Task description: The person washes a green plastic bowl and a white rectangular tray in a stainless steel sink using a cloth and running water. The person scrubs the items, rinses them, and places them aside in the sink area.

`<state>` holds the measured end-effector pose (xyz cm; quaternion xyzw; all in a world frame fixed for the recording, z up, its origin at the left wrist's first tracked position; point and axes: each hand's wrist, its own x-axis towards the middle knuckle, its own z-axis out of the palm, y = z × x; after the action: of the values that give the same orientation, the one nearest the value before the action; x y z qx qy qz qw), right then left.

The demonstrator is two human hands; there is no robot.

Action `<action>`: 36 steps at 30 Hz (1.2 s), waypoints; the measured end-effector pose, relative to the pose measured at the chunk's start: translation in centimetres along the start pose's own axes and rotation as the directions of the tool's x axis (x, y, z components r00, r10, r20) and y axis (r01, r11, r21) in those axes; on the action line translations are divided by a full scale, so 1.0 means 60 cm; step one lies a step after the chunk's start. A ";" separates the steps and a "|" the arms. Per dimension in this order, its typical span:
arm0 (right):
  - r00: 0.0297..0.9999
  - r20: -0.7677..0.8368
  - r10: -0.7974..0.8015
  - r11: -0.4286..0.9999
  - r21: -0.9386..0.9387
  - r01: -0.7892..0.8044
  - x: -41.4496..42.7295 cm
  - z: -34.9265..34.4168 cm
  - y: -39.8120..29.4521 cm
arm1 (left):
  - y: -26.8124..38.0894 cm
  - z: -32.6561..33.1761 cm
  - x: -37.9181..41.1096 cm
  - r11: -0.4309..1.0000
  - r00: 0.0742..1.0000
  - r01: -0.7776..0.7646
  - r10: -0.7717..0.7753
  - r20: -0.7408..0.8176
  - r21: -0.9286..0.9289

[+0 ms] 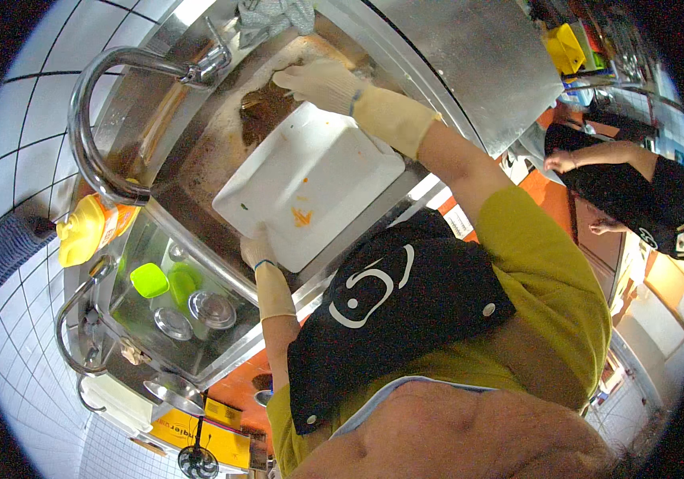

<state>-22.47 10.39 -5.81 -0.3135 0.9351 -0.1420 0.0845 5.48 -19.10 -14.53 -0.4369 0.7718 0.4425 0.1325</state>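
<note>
A white rectangular plastic tub (318,191) with orange and green food bits on it lies tilted over a steel sink basin (168,173) of brownish, foamy water. My left hand (261,248), in a pale glove, grips the tub at its lower-left edge, with the fingers partly hidden. Beyond the tub's upper edge is my right hand (318,87), in a pale knit-and-rubber glove, over the dark water. Its fingers are bent around something too small to make out, so its hold is unclear. Dark utensils or sticks (252,111) show in the water beside it.
A chrome faucet (87,120) arches at the left. The neighbouring basin holds a green container (149,280) and metal lids (212,309). A yellow detergent bottle (87,230) stands by the divider. Grey cloth (273,18) lies at the far rim. Another person (617,173) stands at right.
</note>
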 end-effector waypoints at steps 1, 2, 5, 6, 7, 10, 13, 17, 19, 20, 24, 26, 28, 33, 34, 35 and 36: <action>0.998 -0.065 0.014 0.998 0.063 -0.010 -0.033 -0.001 0.006 | -0.004 0.003 0.003 1.000 1.000 0.001 -0.002 -0.016 -0.026; 0.991 -0.129 0.038 0.992 0.126 -0.022 -0.065 0.008 0.014 | 0.003 0.003 0.003 1.000 1.000 -0.001 0.001 -0.014 0.003; 0.948 -0.228 0.220 0.945 0.292 -0.149 -0.178 0.058 0.025 | 0.056 -0.008 -0.010 0.995 1.000 -0.009 0.012 -0.026 0.096; 0.924 -0.239 0.298 0.915 0.348 -0.205 -0.206 0.079 0.023 | 0.076 -0.014 -0.016 0.991 0.999 -0.011 0.017 -0.043 0.137; 0.880 -0.046 0.473 0.841 0.321 -0.435 -0.218 0.097 0.018 | 0.085 -0.020 -0.018 0.983 0.998 -0.013 0.024 -0.063 0.182; 0.593 0.382 0.709 0.575 0.173 -0.799 -0.242 0.161 0.018 | 0.113 -0.035 -0.017 0.898 0.997 -0.067 0.074 0.001 0.435; 0.564 0.500 0.657 0.507 0.260 -0.822 -0.250 0.236 0.050 | 0.175 -0.053 -0.043 0.851 0.996 -0.093 0.087 0.036 0.517; 0.618 0.494 0.612 0.443 0.433 -0.785 -0.215 0.173 -0.022 | 0.175 -0.110 -0.085 0.913 0.989 -0.059 0.110 -0.103 0.404; 0.629 0.494 0.600 0.480 0.407 -0.777 -0.211 0.196 -0.020 | 0.225 -0.108 -0.119 0.845 0.971 -0.074 0.181 -0.154 0.530; 0.638 0.476 0.605 0.485 0.414 -0.770 -0.205 0.225 -0.017 | 0.244 -0.113 -0.134 0.865 0.975 -0.085 0.176 -0.139 0.495; 0.582 0.452 0.677 0.422 0.410 -0.809 -0.186 0.320 -0.026 | 0.265 -0.101 -0.169 0.941 0.976 -0.131 0.178 -0.127 0.312; 0.518 0.573 0.635 0.426 0.300 -0.854 -0.169 0.343 -0.018 | 0.251 -0.100 -0.156 0.934 0.976 -0.184 0.210 -0.055 0.308; 0.521 0.609 0.598 0.460 0.272 -0.845 -0.166 0.359 -0.007 | 0.214 -0.107 -0.124 0.919 0.977 -0.213 0.207 0.052 0.330; 0.655 0.527 0.541 0.626 0.267 -0.732 -0.209 0.392 0.054 | 0.109 -0.102 -0.051 0.846 0.969 -0.246 0.207 0.133 0.473; 0.662 0.508 0.551 0.646 0.242 -0.724 -0.226 0.408 0.077 | 0.150 -0.055 -0.069 0.928 0.999 -0.035 0.016 0.052 0.372; 0.667 0.488 0.563 0.665 0.211 -0.716 -0.238 0.423 0.096 | 0.176 -0.024 -0.078 0.951 0.983 0.181 -0.186 -0.002 0.253; 0.678 0.474 0.563 0.677 0.206 -0.706 -0.239 0.430 0.102 | 0.154 -0.026 -0.060 0.965 0.988 0.136 -0.150 0.047 0.225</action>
<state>-8.22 18.35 -31.17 0.0393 0.9059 -0.2154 0.3626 0.53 -16.26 -6.26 -0.4596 0.7780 0.3572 0.2364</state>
